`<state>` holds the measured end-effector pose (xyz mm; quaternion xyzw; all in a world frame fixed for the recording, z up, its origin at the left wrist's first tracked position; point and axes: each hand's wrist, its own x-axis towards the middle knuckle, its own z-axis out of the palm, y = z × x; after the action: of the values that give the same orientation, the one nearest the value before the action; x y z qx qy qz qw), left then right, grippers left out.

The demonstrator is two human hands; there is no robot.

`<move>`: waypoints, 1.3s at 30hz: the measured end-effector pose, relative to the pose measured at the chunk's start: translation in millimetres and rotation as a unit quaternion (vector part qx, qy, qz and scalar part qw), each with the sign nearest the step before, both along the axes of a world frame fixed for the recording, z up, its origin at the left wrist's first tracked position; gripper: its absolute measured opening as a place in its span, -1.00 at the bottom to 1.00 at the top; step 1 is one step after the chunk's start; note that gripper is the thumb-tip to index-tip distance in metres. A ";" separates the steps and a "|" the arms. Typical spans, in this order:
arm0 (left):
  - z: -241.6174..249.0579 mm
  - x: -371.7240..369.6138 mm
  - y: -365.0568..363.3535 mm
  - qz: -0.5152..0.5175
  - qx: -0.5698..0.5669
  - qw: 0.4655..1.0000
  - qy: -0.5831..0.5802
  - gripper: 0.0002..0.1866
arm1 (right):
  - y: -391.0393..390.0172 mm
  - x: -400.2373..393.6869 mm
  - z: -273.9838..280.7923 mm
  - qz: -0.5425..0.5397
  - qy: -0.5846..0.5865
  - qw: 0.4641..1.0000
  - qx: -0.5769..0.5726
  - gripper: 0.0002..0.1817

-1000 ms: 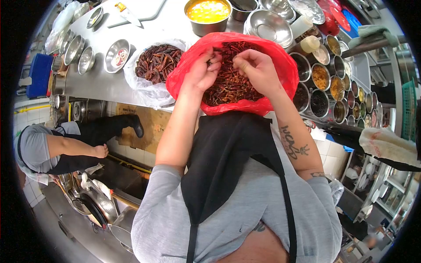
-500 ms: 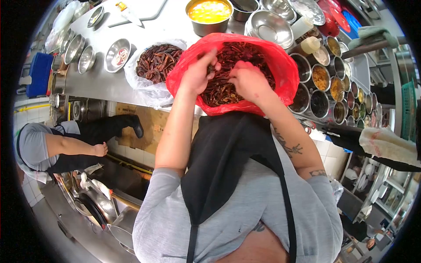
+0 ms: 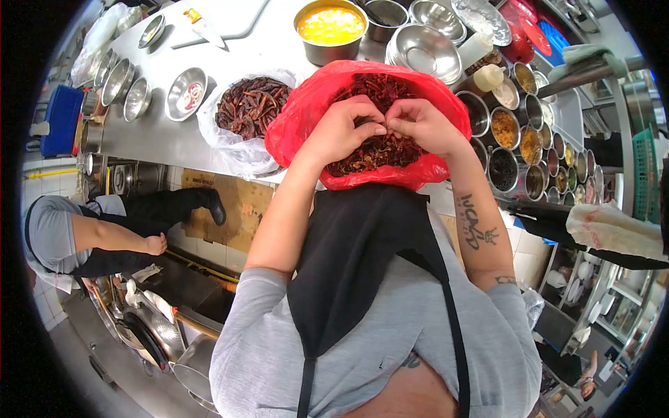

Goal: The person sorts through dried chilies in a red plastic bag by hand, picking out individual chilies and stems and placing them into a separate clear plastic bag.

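Note:
A red plastic bag (image 3: 296,122) stands open at the table's front edge, filled with thin, dark red dried chillies (image 3: 380,159). Over its mouth, my left hand (image 3: 348,131) and my right hand (image 3: 426,127) meet, thumbs and fingertips pinched together. Whatever lies between the fingertips is too small to make out. Just left of the red bag, a white plastic bag (image 3: 221,148) holds larger, darker dried chillies (image 3: 252,108).
A metal bowl (image 3: 185,94) with pale rings, a pot of yellow liquid (image 3: 332,35), stacked bowls (image 3: 426,52) and a knife (image 3: 205,29) sit on the steel table (image 3: 150,129). Ingredient tins (image 3: 503,129) stand right. Another person (image 3: 77,233) is at the left.
My hands, previously apart inside the red bag, have risen and come together fingertip to fingertip above its mouth. The right forearm has turned, showing more of its tattoo.

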<state>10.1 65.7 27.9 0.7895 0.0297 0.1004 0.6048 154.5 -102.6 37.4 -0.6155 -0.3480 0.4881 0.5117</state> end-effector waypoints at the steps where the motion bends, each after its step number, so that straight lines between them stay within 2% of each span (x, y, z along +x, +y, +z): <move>1: 0.5 -0.1 0.7 -0.005 -0.025 1.000 -0.005 -0.88 | -2.2 -0.2 -2.0 -0.004 0.071 0.997 0.025 -0.90; 4: -5.3 0.5 8.6 -0.027 -0.048 0.997 -0.052 -0.90 | -4.1 -4.4 -3.7 -0.021 0.196 0.976 0.094 -0.90; 7: -6.4 -7.8 13.8 -0.001 -0.265 0.959 0.101 -0.90 | 2.5 -6.5 9.2 -0.129 0.091 0.987 0.007 -0.85; 8: -15.3 -7.6 13.3 -0.011 -0.346 0.937 0.046 -0.89 | 4.5 -7.7 8.1 -0.103 0.000 0.994 -0.030 -0.82; 9: -17.8 -7.6 14.3 -0.006 -0.400 0.915 0.043 -0.89 | 6.5 -8.3 5.3 -0.078 -0.091 0.990 -0.068 -0.79; 11: -20.7 -11.0 17.0 0.005 -0.506 0.862 0.037 -0.89 | 9.9 -10.9 -0.7 -0.026 -0.268 0.952 -0.144 -0.73; 12: -19.5 -12.2 16.6 0.024 -0.515 0.856 0.044 -0.88 | 10.3 -16.3 -2.0 0.002 -0.300 0.946 -0.125 -0.71; 13: -20.9 -12.3 17.8 0.027 -0.486 0.872 0.052 -0.87 | 10.3 -22.8 -3.9 0.026 -0.364 0.921 -0.139 -0.72; 15: -23.5 -12.9 20.5 0.036 -0.426 0.901 0.067 -0.84 | 7.2 -35.6 -17.3 0.041 -0.540 0.829 -0.138 -0.72; 17: -22.3 -11.9 16.2 0.058 -0.167 0.982 0.067 -0.80 | 5.7 -34.5 -27.8 0.045 -0.526 0.842 -0.113 -0.74; 18: -20.9 -11.0 13.7 0.069 -0.031 0.995 0.064 -0.79 | 6.7 -32.7 -28.6 0.048 -0.520 0.847 -0.099 -0.74; 21: -18.5 -12.9 5.9 0.033 0.045 0.991 0.121 -0.75 | 9.0 -27.4 -26.3 -0.002 -0.380 0.920 -0.095 -0.75; 22: -17.9 -11.6 1.7 0.040 0.050 0.991 0.116 -0.73 | 9.6 -26.5 -24.5 -0.020 -0.367 0.926 -0.085 -0.75; 25: -6.9 -5.0 -2.9 0.087 0.020 0.989 0.120 -0.76 | 10.2 -25.0 -11.0 -0.067 -0.325 0.940 -0.074 -0.75; 27: -4.1 -2.6 -6.2 0.119 -0.003 0.990 0.072 -0.79 | 12.3 -25.7 0.5 -0.080 -0.294 0.948 -0.091 -0.76; 30: -3.6 1.1 -8.4 0.187 -0.022 0.982 0.018 -0.81 | 17.8 -26.3 -10.5 -0.134 -0.272 0.953 0.021 -0.78; 33: -3.3 3.1 -6.3 0.272 -0.008 0.962 -0.007 -0.83 | 16.6 -28.7 -2.6 -0.127 -0.186 0.973 -0.051 -0.78; 34: -4.9 2.7 -4.5 0.280 0.002 0.960 -0.027 -0.83 | 16.8 -28.8 0.7 -0.123 -0.204 0.970 -0.057 -0.79; 37: -10.9 5.9 -7.6 0.230 -0.176 0.957 0.009 -0.81 | 16.5 -30.5 5.4 -0.118 -0.250 0.959 -0.064 -0.82; 39: -18.7 3.4 -7.7 0.164 -0.342 0.924 0.038 -0.80 | 17.7 -30.7 6.2 -0.122 -0.275 0.952 -0.048 -0.84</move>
<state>13.5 58.0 9.2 0.5216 0.2142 0.1523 0.8117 123.8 -84.8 43.6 -0.7874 -0.3739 0.2497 0.4217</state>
